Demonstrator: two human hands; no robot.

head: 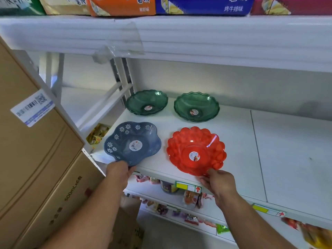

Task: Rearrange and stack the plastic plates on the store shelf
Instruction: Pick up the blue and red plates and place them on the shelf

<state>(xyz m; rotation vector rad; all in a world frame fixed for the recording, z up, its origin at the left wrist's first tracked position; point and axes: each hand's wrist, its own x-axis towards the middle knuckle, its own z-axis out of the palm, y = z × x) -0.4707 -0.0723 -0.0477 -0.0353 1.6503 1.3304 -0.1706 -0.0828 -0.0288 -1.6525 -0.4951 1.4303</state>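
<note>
A: Why both hands at the front?
B: Left hand [119,170], grip clamped on the near rim of the blue flower-shaped plastic plate with white daisies [132,143]; right hand [218,182], grip pinching the near edge of the red scalloped translucent plastic plate [195,150]. Probably for sliding or lifting.
A: Location?
B: Front of the white store shelf [251,141]; two green scalloped plastic plates [196,106] behind, apart.
A: Orientation?
B: All face up, roundish, no clear long axis.

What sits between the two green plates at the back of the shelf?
Nothing: in the head view, only bare white shelf separates the left green plate from the right green plate.
</note>
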